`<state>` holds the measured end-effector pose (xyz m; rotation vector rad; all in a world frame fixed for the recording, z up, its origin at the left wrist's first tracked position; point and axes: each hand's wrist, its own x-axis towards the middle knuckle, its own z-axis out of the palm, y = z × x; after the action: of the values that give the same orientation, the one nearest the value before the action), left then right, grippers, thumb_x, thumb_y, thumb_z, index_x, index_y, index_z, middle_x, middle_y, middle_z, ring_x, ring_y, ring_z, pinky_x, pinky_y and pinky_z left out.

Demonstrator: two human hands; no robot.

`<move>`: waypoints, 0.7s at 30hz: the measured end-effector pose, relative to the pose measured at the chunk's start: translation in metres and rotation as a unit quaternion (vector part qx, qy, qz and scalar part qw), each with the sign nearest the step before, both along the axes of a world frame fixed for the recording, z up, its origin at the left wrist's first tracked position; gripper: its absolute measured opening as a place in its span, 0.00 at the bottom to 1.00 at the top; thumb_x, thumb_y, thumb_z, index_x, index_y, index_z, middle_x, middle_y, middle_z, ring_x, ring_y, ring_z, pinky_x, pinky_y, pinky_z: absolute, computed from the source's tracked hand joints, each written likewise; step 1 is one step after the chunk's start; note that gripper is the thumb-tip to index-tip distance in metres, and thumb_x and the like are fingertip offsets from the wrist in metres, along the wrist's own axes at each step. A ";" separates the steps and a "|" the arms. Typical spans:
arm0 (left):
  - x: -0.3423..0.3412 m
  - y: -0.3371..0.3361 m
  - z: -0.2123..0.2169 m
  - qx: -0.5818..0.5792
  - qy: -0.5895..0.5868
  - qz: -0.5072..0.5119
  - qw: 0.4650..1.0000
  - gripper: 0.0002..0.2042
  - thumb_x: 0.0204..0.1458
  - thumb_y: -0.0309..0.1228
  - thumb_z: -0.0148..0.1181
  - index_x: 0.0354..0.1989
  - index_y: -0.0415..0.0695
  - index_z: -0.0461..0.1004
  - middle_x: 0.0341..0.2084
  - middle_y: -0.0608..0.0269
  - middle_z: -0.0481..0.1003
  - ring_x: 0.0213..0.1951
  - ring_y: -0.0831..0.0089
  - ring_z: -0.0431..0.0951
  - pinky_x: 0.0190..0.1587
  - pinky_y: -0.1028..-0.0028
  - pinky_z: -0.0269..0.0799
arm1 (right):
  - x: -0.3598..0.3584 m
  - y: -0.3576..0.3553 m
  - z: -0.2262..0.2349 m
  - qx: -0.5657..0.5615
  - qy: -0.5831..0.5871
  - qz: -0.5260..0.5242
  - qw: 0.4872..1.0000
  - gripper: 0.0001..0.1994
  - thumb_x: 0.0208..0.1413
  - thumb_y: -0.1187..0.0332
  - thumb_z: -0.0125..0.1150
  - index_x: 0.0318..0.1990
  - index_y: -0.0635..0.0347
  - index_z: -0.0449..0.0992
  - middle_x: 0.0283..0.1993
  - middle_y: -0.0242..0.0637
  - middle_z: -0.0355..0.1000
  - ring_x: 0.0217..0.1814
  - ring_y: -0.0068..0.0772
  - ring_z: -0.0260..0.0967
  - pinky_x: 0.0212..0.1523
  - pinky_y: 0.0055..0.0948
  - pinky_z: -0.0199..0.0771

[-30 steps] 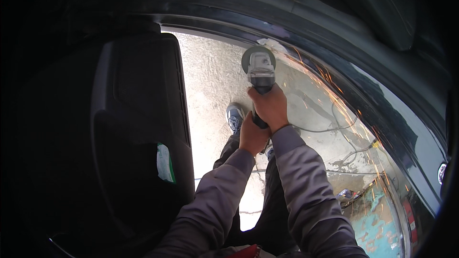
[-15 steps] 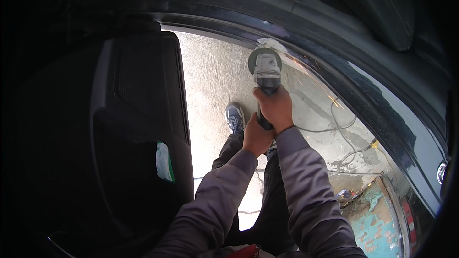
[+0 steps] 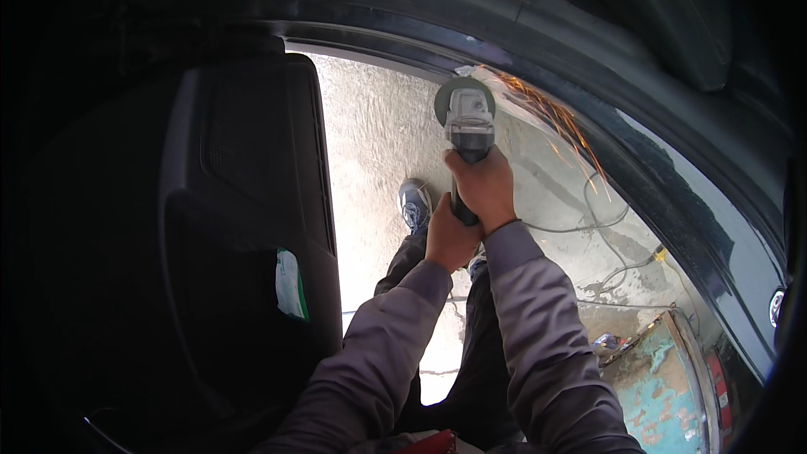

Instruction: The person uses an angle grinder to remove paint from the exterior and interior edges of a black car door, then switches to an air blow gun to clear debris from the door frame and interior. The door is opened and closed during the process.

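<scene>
Both my hands grip an angle grinder (image 3: pixel 471 130) with a grey metal head and a dark body. My right hand (image 3: pixel 486 189) wraps round the body just behind the head. Lower down, my left hand (image 3: pixel 452 235) is closed on the rear handle. The round greenish disc (image 3: pixel 461 88) meets the lower edge of a dark car sill (image 3: pixel 403 44), beside a pale, bare patch. Orange sparks (image 3: pixel 551 113) stream from there to the right along the sill. The disc's exact contact edge is hidden under the head.
An open car door (image 3: pixel 252 160) stands to my left, a white and green packet (image 3: pixel 290 286) in its pocket. Cables (image 3: pixel 580 227) lie on the concrete floor (image 3: pixel 361 118) at right, near a worn turquoise board (image 3: pixel 664 395). My shoe (image 3: pixel 414 206) is below.
The sparks have grown from a few thin streaks to a dense, bright spray. The grinder's disc has shifted slightly up toward the sill; both hands keep their hold.
</scene>
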<state>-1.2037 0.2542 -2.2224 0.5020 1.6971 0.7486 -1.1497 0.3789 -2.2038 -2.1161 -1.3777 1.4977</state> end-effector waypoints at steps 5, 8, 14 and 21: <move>-0.003 0.000 -0.002 -0.003 -0.011 0.011 1.000 0.26 0.45 0.37 0.78 0.44 0.35 0.71 0.36 0.43 0.81 0.41 0.48 0.84 0.44 0.57 0.77 | -0.005 0.000 -0.004 0.002 0.010 -0.007 1.000 0.27 0.51 0.50 0.75 0.44 0.69 0.81 0.40 0.58 0.83 0.46 0.61 0.82 0.48 0.48 0.80; -0.004 -0.001 -0.001 -0.012 -0.013 0.017 1.000 0.26 0.45 0.37 0.78 0.45 0.35 0.71 0.36 0.43 0.81 0.41 0.49 0.84 0.44 0.58 0.78 | -0.006 -0.001 -0.005 -0.016 -0.006 0.006 1.000 0.28 0.51 0.49 0.74 0.44 0.70 0.80 0.40 0.59 0.82 0.47 0.63 0.82 0.48 0.49 0.80; -0.005 -0.004 0.002 -0.007 -0.012 -0.008 1.000 0.26 0.45 0.36 0.77 0.47 0.36 0.72 0.38 0.42 0.82 0.44 0.46 0.85 0.46 0.56 0.78 | -0.001 -0.006 -0.002 -0.032 -0.005 -0.007 0.999 0.30 0.51 0.49 0.73 0.45 0.73 0.78 0.42 0.63 0.82 0.49 0.66 0.81 0.49 0.50 0.80; -0.005 -0.013 0.000 -0.020 -0.008 -0.007 1.000 0.27 0.45 0.36 0.77 0.48 0.35 0.72 0.38 0.40 0.82 0.45 0.44 0.85 0.47 0.55 0.78 | -0.005 -0.016 -0.008 -0.013 -0.011 -0.001 1.000 0.30 0.51 0.48 0.73 0.45 0.72 0.78 0.42 0.63 0.81 0.49 0.67 0.81 0.50 0.51 0.80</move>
<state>-1.2092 0.2410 -2.2228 0.4776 1.6894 0.7058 -1.1544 0.3631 -2.2115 -2.1549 -1.3705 1.5048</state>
